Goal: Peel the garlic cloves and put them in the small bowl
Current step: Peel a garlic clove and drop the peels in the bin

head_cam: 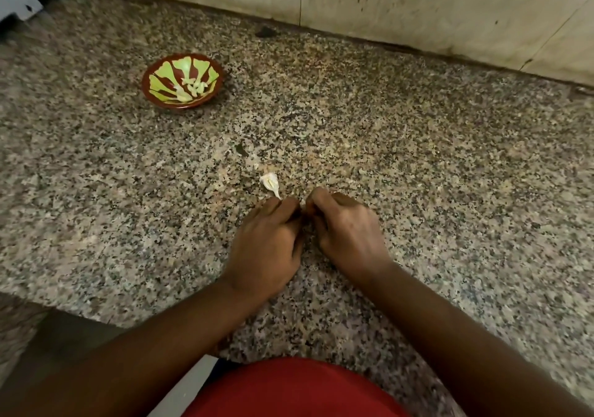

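plainly both hands are at work on something tiny: the left hand (266, 243) and right hand (345, 230) sit knuckle to knuckle near the counter's (450, 166) front edge, fingers curled inward, likely pinching a clove i cannot see. a scrap of garlic skin (270, 182) lies just beyond them. the small bowl (183, 80), peeled cloves (193, 87) inside, waits toward the far left corner, clear of the mess.

Warm, dim indoor light falls evenly across the speckled granite countertop (418, 159), with no glare. The red-and-green patterned small bowl (154, 93) casts only a faint shadow to its right. Wide-angle distortion bends the pale stained wall (418, 8) and the counter's edges. The picture is soft overall, most blurred at the bottom.
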